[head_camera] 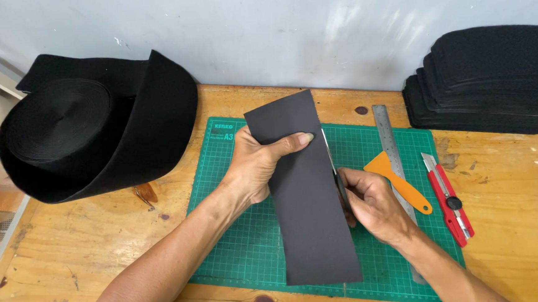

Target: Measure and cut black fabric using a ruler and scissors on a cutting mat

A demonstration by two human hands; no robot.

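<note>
Holding a black sheet (306, 198) over the green mat (237, 234), near the middle of the table.
It looks thin, light and bendy; left hand (260, 167) pinches its left edge, right hand (372, 204) is closed around scissors (333, 169) at its right edge.

Both forearms are bare, with no sleeves in view. The left hand (259, 165) at 9 o'clock and the right hand (372, 202) at 3 o'clock wear no gloves, rings or watch.

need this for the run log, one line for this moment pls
left hand: grips black sheet | right hand: scissors at sheet's right edge | under: green cutting mat | beside: steel ruler, orange scraper, red utility knife
</note>
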